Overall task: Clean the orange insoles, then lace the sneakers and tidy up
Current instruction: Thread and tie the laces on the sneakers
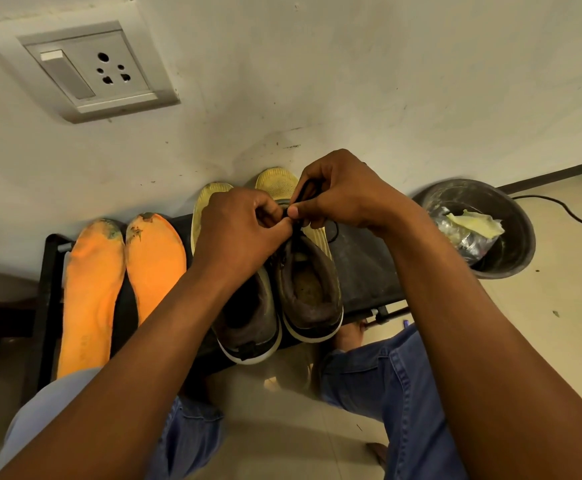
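Two orange insoles [90, 292] [154, 265] with dark stains at their toes lie side by side on the left of a low black rack [362, 265]. Two yellow sneakers with dark collars stand toes to the wall, the left sneaker [248, 323] and the right sneaker [308, 292]. Above the right sneaker's tongue, my left hand [241, 233] and my right hand [338, 192] meet, both pinching a black lace [308, 190]. A loop of the lace curls over my right fingers. The left sneaker's front is hidden under my left hand.
A dark round bin [511, 216] holding a crumpled bag and yellowish scrap stands at the right by the wall. A black cable [566, 209] runs along the tiled floor behind it. A wall socket [88, 71] sits upper left. My knees in blue jeans are below.
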